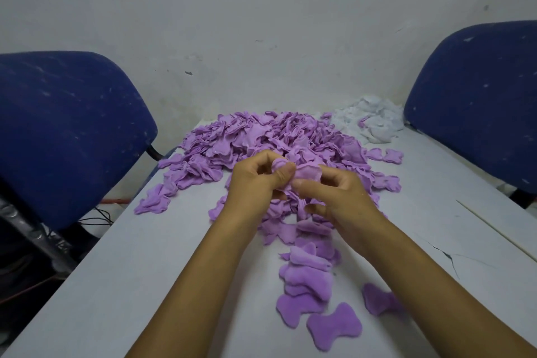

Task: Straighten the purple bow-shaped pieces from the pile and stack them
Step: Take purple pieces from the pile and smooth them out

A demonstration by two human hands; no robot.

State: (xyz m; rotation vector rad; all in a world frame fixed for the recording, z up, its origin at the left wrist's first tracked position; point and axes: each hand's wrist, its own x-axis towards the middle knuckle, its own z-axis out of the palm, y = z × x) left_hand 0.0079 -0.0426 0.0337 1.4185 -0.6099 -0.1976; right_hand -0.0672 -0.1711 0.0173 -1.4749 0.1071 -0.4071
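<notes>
A big pile of purple bow-shaped pieces covers the far middle of the white table. Above its near edge both hands hold one crumpled purple piece. My left hand pinches its left end between thumb and fingers. My right hand pinches its right end. Nearer to me, a row of flattened purple pieces lies overlapping between my forearms. Two single flat pieces lie beside the row's near end.
A heap of white fabric pieces sits at the table's far right. A blue chair stands left of the table and another blue chair at the right. A bare wall is behind. Cables lie on the floor at the left.
</notes>
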